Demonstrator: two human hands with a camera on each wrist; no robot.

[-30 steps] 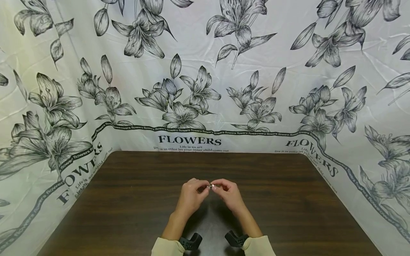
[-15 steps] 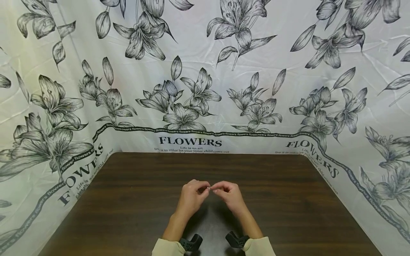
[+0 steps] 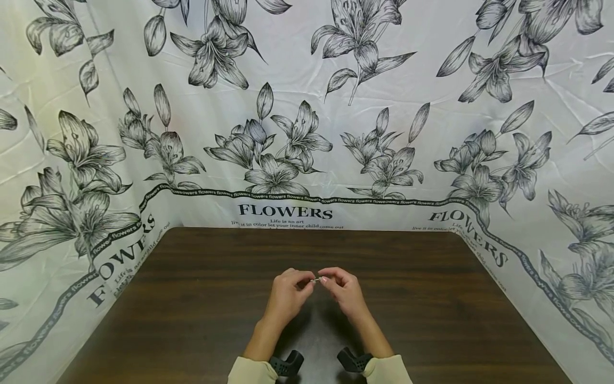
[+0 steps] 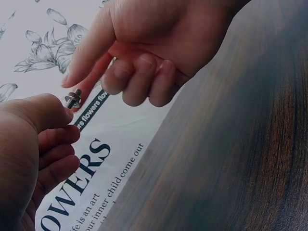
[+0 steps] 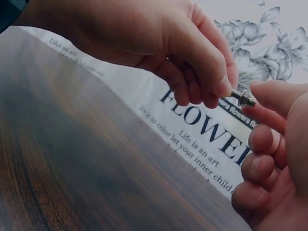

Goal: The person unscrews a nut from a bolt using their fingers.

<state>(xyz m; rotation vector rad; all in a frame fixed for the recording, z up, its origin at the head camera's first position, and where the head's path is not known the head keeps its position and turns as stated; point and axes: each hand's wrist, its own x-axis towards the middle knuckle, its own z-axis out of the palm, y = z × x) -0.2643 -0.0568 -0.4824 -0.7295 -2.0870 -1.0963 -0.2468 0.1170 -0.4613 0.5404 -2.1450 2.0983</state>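
My left hand (image 3: 284,294) pinches a small silver bolt (image 4: 72,99) between thumb and index finger, over the middle of the table. Its threaded end sticks out toward my right hand (image 3: 343,293). A small metal ring, nut or washer (image 5: 243,97), sits around the thread; which one cannot be told. My right hand's thumb and index finger stand apart around that free end, the thumb clear of it in the left wrist view. Whether the right index finger touches the bolt is unclear. The other right fingers curl loosely. The left fingertips hide the bolt's other end.
Both hands are above a dark brown wooden table (image 3: 201,298). Behind and beside it hangs a white curtain (image 3: 307,69) printed with black flowers and lettering. Dark devices (image 3: 288,364) are strapped at both wrists, next to cream sleeves (image 3: 251,370).
Half a second ago the right fingertips covered more of the bolt; now they have drawn back and spread, showing more of it. The left hand stays nearly still with its pinch.
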